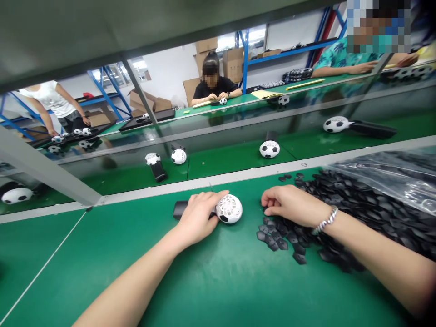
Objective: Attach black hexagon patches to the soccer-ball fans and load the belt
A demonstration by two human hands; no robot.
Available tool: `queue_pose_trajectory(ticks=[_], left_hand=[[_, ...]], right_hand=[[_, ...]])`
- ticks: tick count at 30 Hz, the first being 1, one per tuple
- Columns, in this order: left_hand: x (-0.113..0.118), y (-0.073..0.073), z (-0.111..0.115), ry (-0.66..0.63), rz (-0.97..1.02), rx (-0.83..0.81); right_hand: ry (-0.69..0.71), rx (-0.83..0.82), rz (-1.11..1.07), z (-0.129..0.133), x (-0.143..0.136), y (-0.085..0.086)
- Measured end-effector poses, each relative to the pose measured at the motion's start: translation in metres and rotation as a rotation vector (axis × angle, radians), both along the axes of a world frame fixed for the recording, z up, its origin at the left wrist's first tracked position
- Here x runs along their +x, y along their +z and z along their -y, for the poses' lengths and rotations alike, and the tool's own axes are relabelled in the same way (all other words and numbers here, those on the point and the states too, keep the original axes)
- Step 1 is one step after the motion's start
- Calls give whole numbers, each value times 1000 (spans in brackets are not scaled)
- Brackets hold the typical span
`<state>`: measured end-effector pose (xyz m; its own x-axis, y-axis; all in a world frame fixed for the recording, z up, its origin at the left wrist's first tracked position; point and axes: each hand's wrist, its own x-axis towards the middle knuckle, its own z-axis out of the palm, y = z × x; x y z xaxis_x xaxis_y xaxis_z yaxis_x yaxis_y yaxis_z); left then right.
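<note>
My left hand [199, 215] is wrapped over the neck of a soccer-ball-headed device [229, 209], which lies on the green table. Its black handle points left, and its white head has a pattern of open gaps and a black patch. To the right, my right hand [289, 204] is closed in a pinch at the edge of a pile of loose black pentagon pieces [272, 234]. A bit of a dark piece shows at its fingertips, mostly hidden by the fingers.
A large heap of black pieces [361, 204] spreads right, under a clear plastic bag [391, 177]. Beyond a metal rail [238, 175], a green belt carries several ball-headed devices [269, 149]. A slanted post [51, 168] stands left; a shelf [136, 27] hangs overhead. Co-workers sit or stand opposite.
</note>
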<state>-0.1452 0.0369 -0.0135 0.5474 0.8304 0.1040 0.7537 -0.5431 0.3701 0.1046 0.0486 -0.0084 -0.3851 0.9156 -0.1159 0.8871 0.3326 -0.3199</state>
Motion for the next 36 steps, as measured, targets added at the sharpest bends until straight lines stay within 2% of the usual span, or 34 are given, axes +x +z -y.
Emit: queue_pose_trajectory(ticks=[7, 14, 16, 20, 22, 25, 29, 36], left_hand=[[-1, -3, -3, -64, 31, 17], [-1, -4, -4, -77, -26, 72], [0, -4, -3, -56, -30, 71], [2, -3, 0, 9, -31, 57], [2, -2, 2, 3, -17, 48], [2, -2, 3, -16, 29, 8], [6, -4, 5, 77, 95, -25], [14, -7, 7, 147, 135, 6]], right_hand=[[42, 162, 267, 23, -22, 4], [78, 212, 274, 17, -16, -3], [94, 217, 192, 15, -14, -2], [118, 232, -260, 20, -21, 7], [114, 233, -407, 24, -28, 11], [112, 173, -505, 29, -37, 10], [81, 7, -580, 31, -44, 1], [131, 113, -600, 29, -50, -3]])
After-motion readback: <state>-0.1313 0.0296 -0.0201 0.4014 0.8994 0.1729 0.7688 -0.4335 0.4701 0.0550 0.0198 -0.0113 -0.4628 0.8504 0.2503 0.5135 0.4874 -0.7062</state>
